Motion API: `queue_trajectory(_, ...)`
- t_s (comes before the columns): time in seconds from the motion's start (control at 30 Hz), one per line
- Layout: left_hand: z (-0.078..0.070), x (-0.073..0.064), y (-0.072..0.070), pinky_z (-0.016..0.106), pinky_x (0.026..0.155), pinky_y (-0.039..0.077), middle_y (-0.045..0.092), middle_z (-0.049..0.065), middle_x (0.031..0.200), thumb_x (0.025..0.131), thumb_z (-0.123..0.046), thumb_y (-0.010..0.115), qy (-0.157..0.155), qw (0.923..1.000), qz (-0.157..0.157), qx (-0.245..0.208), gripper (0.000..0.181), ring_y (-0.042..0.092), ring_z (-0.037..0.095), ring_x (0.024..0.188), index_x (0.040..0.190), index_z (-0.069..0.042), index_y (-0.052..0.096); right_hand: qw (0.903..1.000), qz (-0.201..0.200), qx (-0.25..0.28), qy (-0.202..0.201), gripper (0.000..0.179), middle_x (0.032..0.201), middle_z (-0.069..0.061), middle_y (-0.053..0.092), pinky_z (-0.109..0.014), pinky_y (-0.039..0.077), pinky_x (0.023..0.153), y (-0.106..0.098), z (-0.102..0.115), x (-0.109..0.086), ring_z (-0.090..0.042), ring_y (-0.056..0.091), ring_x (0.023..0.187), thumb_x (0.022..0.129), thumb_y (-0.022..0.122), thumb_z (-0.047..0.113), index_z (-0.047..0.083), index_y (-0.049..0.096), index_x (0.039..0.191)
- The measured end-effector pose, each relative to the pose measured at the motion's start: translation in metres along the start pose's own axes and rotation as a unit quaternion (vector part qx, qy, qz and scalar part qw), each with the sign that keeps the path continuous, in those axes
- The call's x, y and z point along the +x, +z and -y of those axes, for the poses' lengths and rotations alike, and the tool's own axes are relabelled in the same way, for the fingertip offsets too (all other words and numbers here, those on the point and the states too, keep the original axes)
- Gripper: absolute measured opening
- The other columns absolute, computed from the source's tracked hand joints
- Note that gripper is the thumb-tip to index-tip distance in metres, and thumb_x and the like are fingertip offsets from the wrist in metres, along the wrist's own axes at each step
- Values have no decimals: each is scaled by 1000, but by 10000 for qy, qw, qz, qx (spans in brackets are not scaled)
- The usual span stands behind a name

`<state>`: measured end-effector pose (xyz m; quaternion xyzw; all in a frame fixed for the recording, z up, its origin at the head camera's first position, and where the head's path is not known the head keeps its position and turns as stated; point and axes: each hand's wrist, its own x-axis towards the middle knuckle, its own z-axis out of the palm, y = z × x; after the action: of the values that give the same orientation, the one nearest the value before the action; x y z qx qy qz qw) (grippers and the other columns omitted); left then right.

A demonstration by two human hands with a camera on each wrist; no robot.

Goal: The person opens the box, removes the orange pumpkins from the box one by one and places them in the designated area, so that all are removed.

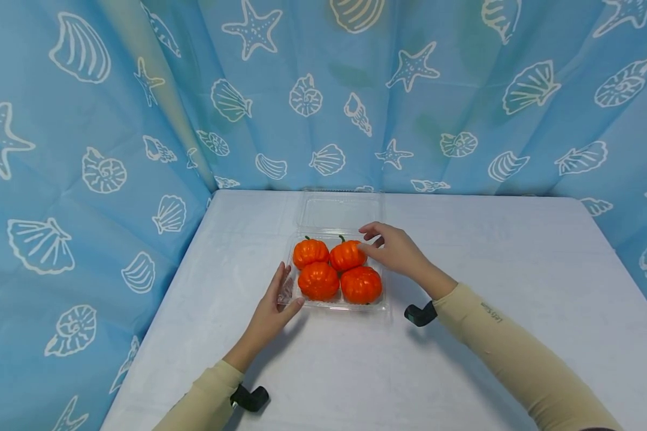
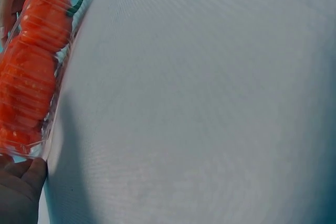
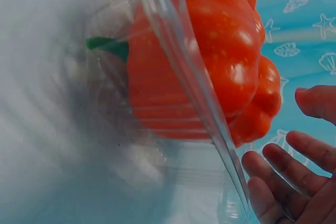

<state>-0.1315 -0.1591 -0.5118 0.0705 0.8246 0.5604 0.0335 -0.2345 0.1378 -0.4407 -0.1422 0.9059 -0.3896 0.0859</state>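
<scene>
Several glossy orange-red pumpkins with ribbed sides sit two by two in a clear plastic clamshell box. Green stems show on the far ones. The lid is folded back flat behind the box. My left hand touches the near left corner, its fingers straight along the left side and the thumb by the front edge. Over the far right pumpkin is my right hand, fingers loosely bent. In the right wrist view the right hand shows spread fingers with nothing between them, close to the box rim.
A white-covered table carries the box near its far edge. Behind and to the left hangs a blue curtain with shells and starfish. A dark wrist mount juts from the right sleeve, and another from the left.
</scene>
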Motion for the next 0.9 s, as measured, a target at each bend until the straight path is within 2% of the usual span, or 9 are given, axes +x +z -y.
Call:
queue_trajectory(0.1,-6,-1,0,56,114,35,28,10,166,96,-13,70,-84,10000,-16,-23,89,24,31,153,164,-11,14,10000,51,-50,47,49,125,-12,66,-40,60,87,3,3,1,-29,63,107,95,72,29,8,60,137)
queue_trajectory(0.27,-27,-7,-2,58,113,36,27,16,165,96,-9,68,-81,10000,36,-12,86,24,36,152,163,-5,14,9995,130,-274,29,50,126,-12,65,-39,60,85,9,7,2,-27,63,107,94,72,36,11,62,136)
queue_trajectory(0.5,4,1,-1,52,114,35,29,5,166,97,-20,71,116,9999,29,12,89,25,28,153,165,-15,14,9977,86,-670,30,48,127,-9,64,-39,60,83,14,9,5,-26,63,106,92,73,40,17,65,133)
queue_trajectory(0.73,4,0,-1,51,115,33,29,6,166,96,-22,71,134,9999,21,-37,88,25,28,153,165,-16,16,9958,135,-900,-9,53,126,-11,64,-44,59,89,22,12,5,-29,62,110,91,74,43,14,64,135)
queue_trajectory(0.9,6,1,0,51,115,33,29,6,166,96,-23,71,175,9998,-7,-16,88,25,28,153,164,-15,17,9965,132,-826,-58,54,127,-12,63,-45,58,93,24,12,4,-30,61,112,91,75,41,13,63,135)
